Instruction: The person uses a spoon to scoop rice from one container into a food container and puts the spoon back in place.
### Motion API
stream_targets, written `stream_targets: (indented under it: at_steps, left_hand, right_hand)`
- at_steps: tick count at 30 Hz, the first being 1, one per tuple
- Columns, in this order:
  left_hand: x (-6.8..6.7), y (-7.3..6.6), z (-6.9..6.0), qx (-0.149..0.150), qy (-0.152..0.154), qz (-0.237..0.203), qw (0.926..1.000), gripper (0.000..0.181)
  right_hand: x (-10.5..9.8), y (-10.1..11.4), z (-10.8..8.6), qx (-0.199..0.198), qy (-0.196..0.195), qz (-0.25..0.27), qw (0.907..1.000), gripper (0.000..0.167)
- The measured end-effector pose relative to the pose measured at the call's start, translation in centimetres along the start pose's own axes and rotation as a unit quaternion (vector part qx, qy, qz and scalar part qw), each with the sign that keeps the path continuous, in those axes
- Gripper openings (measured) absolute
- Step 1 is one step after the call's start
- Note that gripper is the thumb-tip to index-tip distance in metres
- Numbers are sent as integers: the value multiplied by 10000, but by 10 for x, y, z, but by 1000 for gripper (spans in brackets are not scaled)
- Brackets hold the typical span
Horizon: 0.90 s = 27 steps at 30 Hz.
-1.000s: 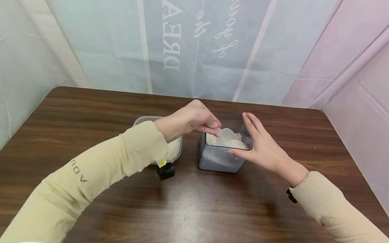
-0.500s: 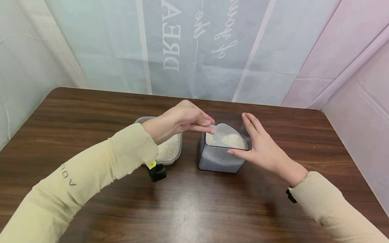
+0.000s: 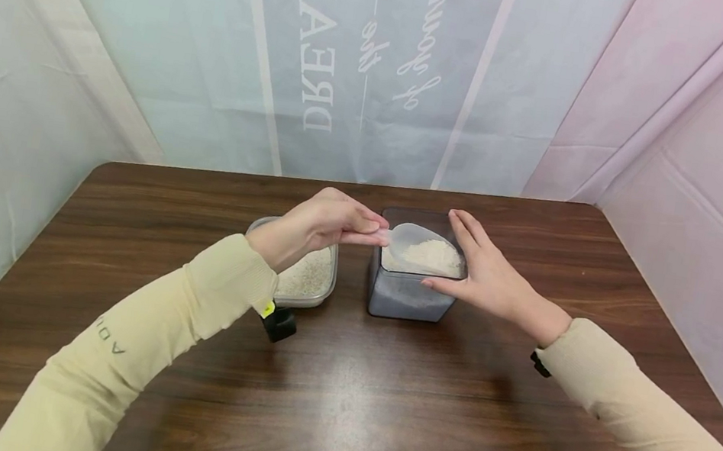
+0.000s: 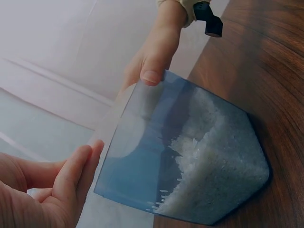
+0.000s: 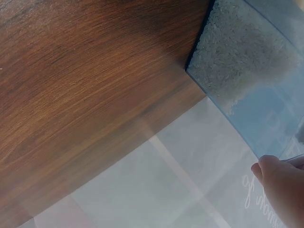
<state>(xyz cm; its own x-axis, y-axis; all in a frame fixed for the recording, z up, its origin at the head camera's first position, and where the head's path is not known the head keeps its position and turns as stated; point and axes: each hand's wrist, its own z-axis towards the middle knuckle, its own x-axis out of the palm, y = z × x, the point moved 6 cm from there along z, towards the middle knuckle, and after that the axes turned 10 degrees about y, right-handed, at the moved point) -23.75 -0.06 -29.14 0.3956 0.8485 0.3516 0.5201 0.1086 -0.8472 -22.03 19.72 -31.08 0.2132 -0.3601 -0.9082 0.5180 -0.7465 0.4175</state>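
In the head view, my left hand [image 3: 327,222] pinches the handle of a translucent scoop [image 3: 407,236], which is heaped with white rice. The scoop is level with the rim of a clear bluish-grey rice container [image 3: 408,300]. My right hand [image 3: 498,282] grips that container's right side, thumb at the near wall and fingers at the far one. Through its wall in the left wrist view, rice [image 4: 223,161] slopes up unevenly. A shallow clear tub [image 3: 323,299] of rice stands to the left, partly hidden by my left hand and wrist.
Both containers stand on a dark brown wooden table [image 3: 343,408]. A pale cloth backdrop [image 3: 388,137] with lettering hangs behind the far edge. Whitish curtains [image 3: 701,227] close off the sides.
My left hand has drawn back to the left, and the scoop has come up out of the container's rice with a heap in it. The right hand stays in place.
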Motion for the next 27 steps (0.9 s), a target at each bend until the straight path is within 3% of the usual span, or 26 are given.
stream_targets:
  at_steps: [27]
  left_hand:
    - [-10, -18, -25, 263, 252, -350, 9987, 36]
  right_hand:
    - [-7, 1, 3, 24, 62, 28, 10000, 104]
